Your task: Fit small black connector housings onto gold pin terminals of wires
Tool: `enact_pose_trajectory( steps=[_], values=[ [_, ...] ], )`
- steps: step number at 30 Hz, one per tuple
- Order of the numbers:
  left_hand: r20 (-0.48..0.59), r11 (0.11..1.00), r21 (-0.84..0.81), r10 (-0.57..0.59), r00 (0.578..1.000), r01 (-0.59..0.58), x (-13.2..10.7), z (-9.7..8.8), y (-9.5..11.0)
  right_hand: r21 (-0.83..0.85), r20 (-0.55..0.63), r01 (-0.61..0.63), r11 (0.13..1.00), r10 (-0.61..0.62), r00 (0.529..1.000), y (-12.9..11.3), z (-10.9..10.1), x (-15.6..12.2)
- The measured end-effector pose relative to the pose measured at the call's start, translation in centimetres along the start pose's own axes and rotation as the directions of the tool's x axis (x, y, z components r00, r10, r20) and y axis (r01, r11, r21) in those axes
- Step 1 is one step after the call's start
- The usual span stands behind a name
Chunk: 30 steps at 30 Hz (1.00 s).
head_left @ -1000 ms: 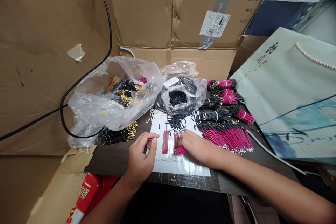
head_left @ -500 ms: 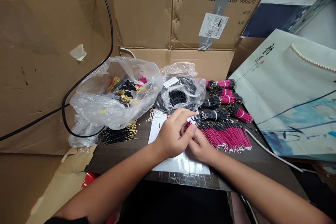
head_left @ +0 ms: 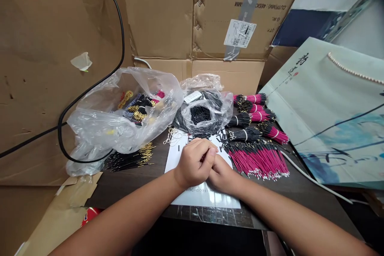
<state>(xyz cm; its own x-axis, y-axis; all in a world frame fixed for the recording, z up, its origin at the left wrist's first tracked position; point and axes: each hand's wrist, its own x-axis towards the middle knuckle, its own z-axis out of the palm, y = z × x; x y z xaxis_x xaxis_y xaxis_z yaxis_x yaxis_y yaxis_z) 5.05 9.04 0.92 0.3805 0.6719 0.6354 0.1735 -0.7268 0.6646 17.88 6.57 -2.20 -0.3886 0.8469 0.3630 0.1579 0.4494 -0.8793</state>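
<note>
My left hand [head_left: 194, 162] and my right hand [head_left: 222, 173] are pressed together over a white sheet [head_left: 207, 198], fingers curled around a bundle of red wires [head_left: 204, 157]. Only a little dark red shows between the fingers; the rest of the bundle is hidden. Just right of my hands lies a wide row of loose pink-and-black wires [head_left: 258, 161] with pale tips. Small black tube pieces [head_left: 221, 136] are scattered on the sheet beyond my hands. Behind them sits an opened clear bag of black tube pieces [head_left: 200, 115].
Tied wire bundles [head_left: 244, 134] are stacked at the back right. A plastic bag [head_left: 120, 128] holding more bundles stands left, with loose black wires [head_left: 129, 159] before it. Rubber bands [head_left: 172, 135] lie near the sheet. Cardboard boxes, a black cable [head_left: 122, 36] and a pale paper bag [head_left: 324, 116] border the table.
My left hand's fingers have folded down from a raised, extended pose, covering most of the red wire ends that showed before. The camera view has shifted slightly.
</note>
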Motion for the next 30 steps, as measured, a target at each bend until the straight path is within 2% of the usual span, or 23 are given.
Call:
enact_pose_trajectory(
  steps=[4,9,12,16,18,20,24,30],
  values=[
    [0.036,0.999,-0.039,-0.019,0.999,0.020,-0.2,-0.3,0.2,0.011,0.031,-0.009,1.000,0.008,0.999,-0.3,-0.1,0.3],
    [0.086,0.997,-0.068,0.032,0.996,-0.026,-0.2,-0.2,0.4,0.055,0.031,-0.037,0.998,0.035,0.999,-0.3,-0.1,0.7],
    [0.106,0.992,-0.116,0.058,0.993,-0.045,-0.4,-0.5,0.6,0.112,-0.004,-0.095,0.989,0.096,0.995,-0.5,-0.2,0.7],
    [0.032,0.975,-0.220,0.006,0.999,0.001,-0.7,-1.1,0.6,0.184,-0.062,-0.178,0.967,0.192,0.980,-0.7,-0.4,0.4],
    [0.033,0.985,-0.173,0.026,0.999,-0.020,-0.6,-1.2,0.6,0.208,-0.095,-0.187,0.960,0.210,0.973,-0.6,-0.4,0.3],
    [0.085,0.995,-0.071,0.071,0.994,-0.065,-0.3,-1.1,0.5,0.224,-0.116,-0.189,0.956,0.219,0.969,-0.4,-0.3,0.3],
    [0.171,0.992,0.088,0.074,0.983,-0.090,0.2,-0.7,0.4,0.206,-0.121,-0.189,0.960,0.217,0.969,0.1,-0.3,0.2],
    [0.212,0.976,0.142,0.134,0.968,-0.166,0.3,-0.5,-0.1,0.073,-0.104,-0.117,0.991,0.124,0.987,-0.6,-0.8,0.6]
  ],
)
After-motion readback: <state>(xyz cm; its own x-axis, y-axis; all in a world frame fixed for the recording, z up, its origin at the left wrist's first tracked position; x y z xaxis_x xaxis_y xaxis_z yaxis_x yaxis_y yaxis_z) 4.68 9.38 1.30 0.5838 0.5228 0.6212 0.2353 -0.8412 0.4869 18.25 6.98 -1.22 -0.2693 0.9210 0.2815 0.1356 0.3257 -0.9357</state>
